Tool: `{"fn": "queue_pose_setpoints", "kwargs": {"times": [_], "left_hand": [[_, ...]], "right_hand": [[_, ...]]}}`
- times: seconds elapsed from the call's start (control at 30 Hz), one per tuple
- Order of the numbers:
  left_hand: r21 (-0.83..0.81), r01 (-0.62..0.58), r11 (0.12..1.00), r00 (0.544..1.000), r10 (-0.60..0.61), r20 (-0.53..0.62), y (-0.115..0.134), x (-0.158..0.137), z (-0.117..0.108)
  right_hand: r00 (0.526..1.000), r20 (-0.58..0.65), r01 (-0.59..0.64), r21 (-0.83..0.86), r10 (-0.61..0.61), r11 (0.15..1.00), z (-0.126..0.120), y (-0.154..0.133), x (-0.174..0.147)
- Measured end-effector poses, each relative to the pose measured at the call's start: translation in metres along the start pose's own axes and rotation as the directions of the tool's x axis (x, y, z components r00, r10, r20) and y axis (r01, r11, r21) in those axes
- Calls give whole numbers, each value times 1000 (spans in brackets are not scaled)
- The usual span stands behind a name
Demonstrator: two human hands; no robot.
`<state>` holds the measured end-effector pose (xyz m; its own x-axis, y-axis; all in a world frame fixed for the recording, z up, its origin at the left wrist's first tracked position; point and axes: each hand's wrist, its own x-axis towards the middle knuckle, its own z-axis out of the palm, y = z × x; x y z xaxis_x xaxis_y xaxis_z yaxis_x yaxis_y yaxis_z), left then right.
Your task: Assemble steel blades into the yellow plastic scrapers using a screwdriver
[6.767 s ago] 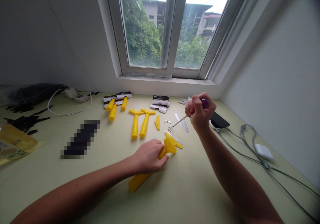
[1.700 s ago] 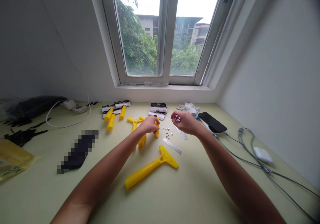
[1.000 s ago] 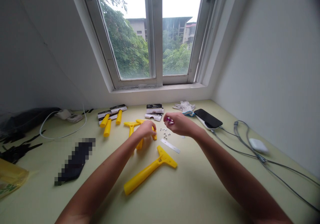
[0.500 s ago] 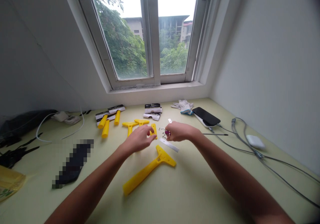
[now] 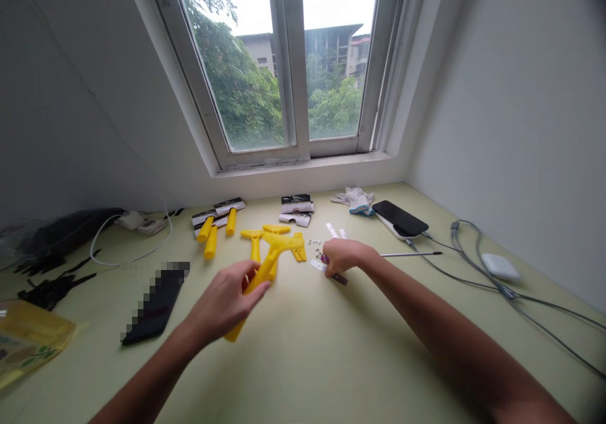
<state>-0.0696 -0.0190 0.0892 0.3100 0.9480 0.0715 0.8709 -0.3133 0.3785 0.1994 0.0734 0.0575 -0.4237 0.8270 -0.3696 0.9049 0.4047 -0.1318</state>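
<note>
Window (image 5: 297,64): gray frame, panes showing a leafy tree (image 5: 237,89) and a building (image 5: 329,42)
Gloves (image 5: 354,198): white with some blue, in a heap near the table's back edge
Right smartphone (image 5: 401,218): dark screen up, lying over a white device (image 5: 387,224)
Cables (image 5: 505,293): gray, crossing toward the right edge, beside a rounded white case (image 5: 500,267)
Left slab (image 5: 158,307): dark, flat, partly pixelated
Pouch (image 5: 38,345): yellow, leaf-printed, cut by the left edge
Far left: black strips (image 5: 57,289), black bag (image 5: 76,229), looped white cable (image 5: 101,262)
</note>
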Motion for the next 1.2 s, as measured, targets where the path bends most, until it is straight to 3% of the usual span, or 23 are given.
{"fn": "queue_pose_setpoints", "kwargs": {"times": [0.1, 0.27, 0.43, 0.7, 0.8, 0.93, 1.07, 1.2], "left_hand": [[117, 133, 984, 990, -127, -57, -19, 38, -8], [288, 334, 898, 940, -340, -31, -39, 89, 10], [285, 369, 884, 925, -378, -26, -42, 97, 22], [251, 347, 904, 935, -353, -26, -42, 97, 17], [261, 276, 925, 960, -252, -122, -29, 90, 12], [240, 44, 970, 979, 6, -204, 10, 74, 23], [205, -266, 942, 954, 288, -82, 46, 69, 59], [185, -393, 901, 915, 402, -14, 57, 77, 90]], "right_hand": [[1000, 7, -13, 4, 13, 1000, -1, 1, 0], [999, -1, -43, -13, 43, 999, -1, 1, -3], [999, 23, -38, -9, 38, 999, 0, 3, -2], [994, 93, -57, 11, 55, 998, 0, 6, 1], [985, 155, -81, 34, 74, 996, 1, 9, 4], [976, 200, -94, 54, 82, 994, 1, 13, 8], [976, 209, -76, 65, 61, 995, 0, 13, 6], [978, 208, -47, 87, 28, 995, -1, 12, 3]]}}
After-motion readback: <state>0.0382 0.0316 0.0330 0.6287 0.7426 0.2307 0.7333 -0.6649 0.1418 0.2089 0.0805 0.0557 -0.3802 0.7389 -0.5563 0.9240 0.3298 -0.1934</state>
